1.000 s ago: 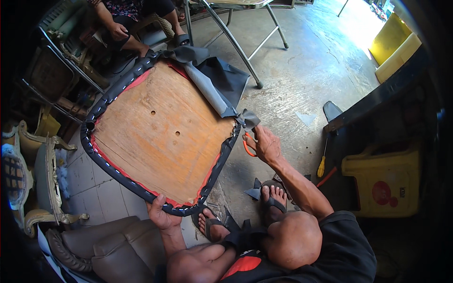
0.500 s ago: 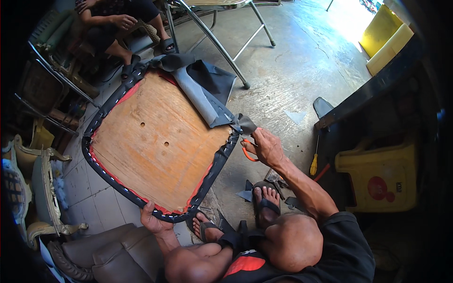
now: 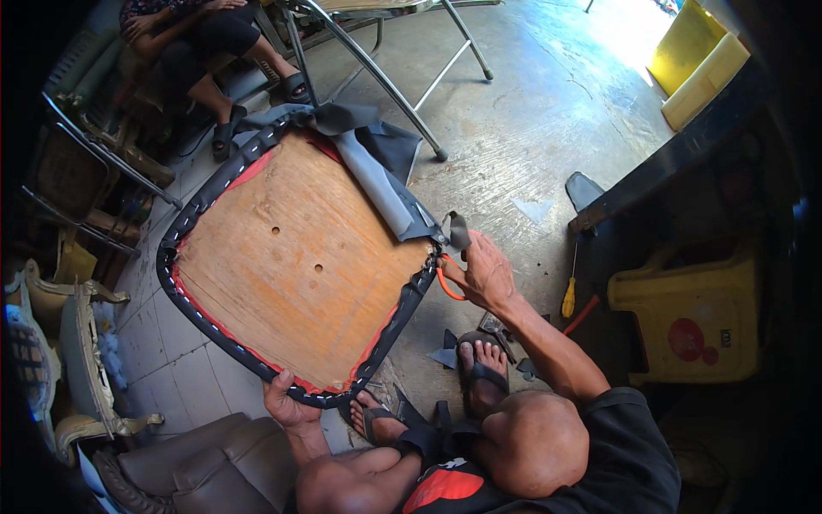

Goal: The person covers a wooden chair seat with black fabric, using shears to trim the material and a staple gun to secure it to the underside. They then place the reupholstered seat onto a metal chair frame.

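A squarish wooden chair seat (image 3: 291, 265) lies bottom up before me, black cover material folded over its rim with staples and red material beneath. My left hand (image 3: 289, 399) grips its near edge, thumb on the stapled border. At the right corner my right hand (image 3: 486, 272) is closed around orange-handled scissors (image 3: 447, 283); their blades are against the cover there and mostly hidden. A grey-black flap of cover material (image 3: 377, 184) lies loose along the far right side, its pale backing showing. A small dark strip (image 3: 460, 230) curls up beside my right hand.
A yellow-handled screwdriver (image 3: 569, 295) and a yellow plastic stool (image 3: 685, 321) are at right. Fabric scraps (image 3: 443, 355) lie near my feet. A metal-legged table (image 3: 368, 60) stands beyond the seat. Another person (image 3: 205, 51) sits at far left. Ornate chair frames (image 3: 86, 360) stand left.
The seat has shifted slightly right and turned a little. My right hand with the scissors has moved slightly, while the strip has lifted more upright. The other person's hands have moved.
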Tool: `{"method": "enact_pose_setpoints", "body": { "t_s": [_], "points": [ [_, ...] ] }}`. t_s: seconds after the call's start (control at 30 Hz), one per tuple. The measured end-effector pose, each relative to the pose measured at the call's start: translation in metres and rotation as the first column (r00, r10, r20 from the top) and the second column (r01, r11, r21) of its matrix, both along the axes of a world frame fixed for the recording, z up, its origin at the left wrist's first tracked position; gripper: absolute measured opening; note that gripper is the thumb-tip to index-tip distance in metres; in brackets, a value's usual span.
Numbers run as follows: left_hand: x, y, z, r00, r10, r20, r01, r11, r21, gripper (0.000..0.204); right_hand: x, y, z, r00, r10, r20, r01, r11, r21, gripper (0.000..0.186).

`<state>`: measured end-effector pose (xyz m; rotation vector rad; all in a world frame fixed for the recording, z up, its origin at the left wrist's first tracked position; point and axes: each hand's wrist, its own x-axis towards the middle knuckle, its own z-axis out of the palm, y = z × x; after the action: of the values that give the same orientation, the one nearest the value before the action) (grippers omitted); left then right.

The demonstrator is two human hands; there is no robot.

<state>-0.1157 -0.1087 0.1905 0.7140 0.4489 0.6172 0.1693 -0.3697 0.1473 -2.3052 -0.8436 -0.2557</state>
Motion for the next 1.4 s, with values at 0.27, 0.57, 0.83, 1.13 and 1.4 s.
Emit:
{"method": "enact_pose_setpoints", "body": {
  "t_s": [0.27,0.57,0.83,1.13,1.4],
  "points": [
    [-0.004,0.001,-0.002,0.999,-0.042,0.001,0.042,0.999,-0.007,0.072,-0.008,0.001,0.007,0.988,-0.026,-0.153,0.024,1.0,-0.014,0.048],
    [0.0,-0.002,0.001,0.998,-0.065,-0.015,0.066,0.995,0.08,0.071,-0.002,0.014,0.007,0.998,-0.065,0.01,0.065,0.996,0.064,0.045],
    [0.004,-0.009,0.005,0.999,-0.001,-0.032,0.003,0.999,0.05,0.071,-0.004,-0.001,-0.002,0.995,0.007,-0.098,-0.012,0.998,-0.057,0.045],
    [-0.004,0.024,-0.006,0.991,0.024,-0.131,-0.007,0.992,0.128,0.059,0.005,-0.061,0.007,0.913,0.307,-0.27,-0.369,0.904,-0.218,0.047],
    [0.009,0.109,0.003,0.976,-0.151,-0.155,0.162,0.985,0.056,0.044,0.06,-0.053,0.068,0.567,0.807,-0.165,-0.753,0.427,-0.5,0.045]
  ]
}}
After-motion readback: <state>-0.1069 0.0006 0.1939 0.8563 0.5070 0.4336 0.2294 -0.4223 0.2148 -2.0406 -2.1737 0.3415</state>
